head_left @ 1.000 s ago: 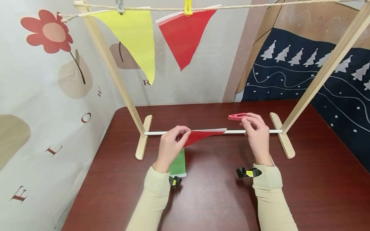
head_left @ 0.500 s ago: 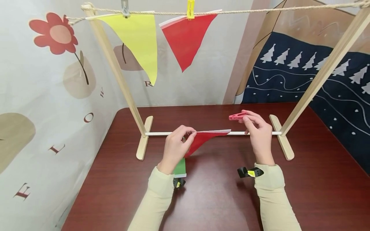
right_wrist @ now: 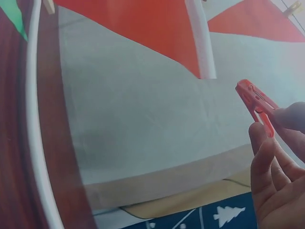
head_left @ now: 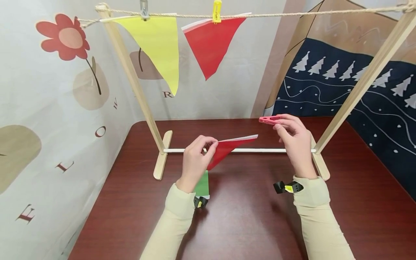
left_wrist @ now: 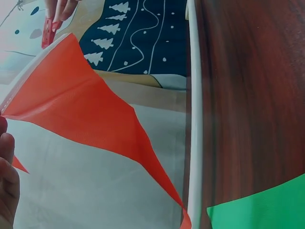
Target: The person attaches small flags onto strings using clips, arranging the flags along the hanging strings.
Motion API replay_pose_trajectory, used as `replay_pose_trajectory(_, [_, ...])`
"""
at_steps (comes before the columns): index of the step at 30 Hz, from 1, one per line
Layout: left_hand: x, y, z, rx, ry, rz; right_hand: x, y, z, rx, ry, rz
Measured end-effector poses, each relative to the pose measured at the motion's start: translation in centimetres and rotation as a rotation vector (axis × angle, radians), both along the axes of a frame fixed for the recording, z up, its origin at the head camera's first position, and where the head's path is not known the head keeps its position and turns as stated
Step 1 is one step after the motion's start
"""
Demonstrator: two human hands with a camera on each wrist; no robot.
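Observation:
In the head view my left hand [head_left: 198,159] pinches the white-edged top corner of a red triangular flag [head_left: 224,150], which hangs in front of the white crossbar. The left wrist view shows that red flag [left_wrist: 90,100] spread out, its tip trailing down by the bar. Higher and to the right, my right hand [head_left: 294,139] holds a red clothespin [head_left: 269,120] between thumb and fingers. Seen from the right wrist, the clothespin [right_wrist: 257,105] points toward the flag's free corner, apart from it. A green flag [head_left: 202,184] lies on the table, partly hidden by the left hand.
Above, a rope [head_left: 292,14] runs between two wooden posts [head_left: 133,79]. On it hang a yellow flag [head_left: 156,47] under a grey clothespin [head_left: 144,9] and another red flag [head_left: 212,43] under a yellow clothespin [head_left: 216,11]. The white crossbar [head_left: 260,150] joins the post feet low over the table.
Both hands have risen, the left with the red flag and the right with the clothespin. The right hand has also shifted rightward. The flag's free corner now stands above the crossbar.

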State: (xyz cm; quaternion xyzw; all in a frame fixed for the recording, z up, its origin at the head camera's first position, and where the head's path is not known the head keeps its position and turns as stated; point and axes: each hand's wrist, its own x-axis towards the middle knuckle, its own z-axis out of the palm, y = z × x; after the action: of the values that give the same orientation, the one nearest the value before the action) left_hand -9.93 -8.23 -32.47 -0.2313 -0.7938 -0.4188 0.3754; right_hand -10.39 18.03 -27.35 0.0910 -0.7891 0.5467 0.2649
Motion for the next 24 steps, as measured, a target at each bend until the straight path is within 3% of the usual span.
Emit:
replay_pose_trajectory(6, [-0.4, -0.2, 0.5, 0.024, 0.034, 0.003, 0.0, 0.2, 1.3, 0.035, 0.016, -0.006])
replay_pose_trajectory(14, [-0.9, -0.3, 1.5, 0.079, 0.036, -0.007, -1.7, 1.9, 0.7, 0.042, 0.046, -0.006])
replay_pose_trajectory(24, [-1.7, 0.0, 2.5, 0.128, 0.047, 0.017, 0.0, 1.1, 4.0, 0.035, 0.092, 0.013])
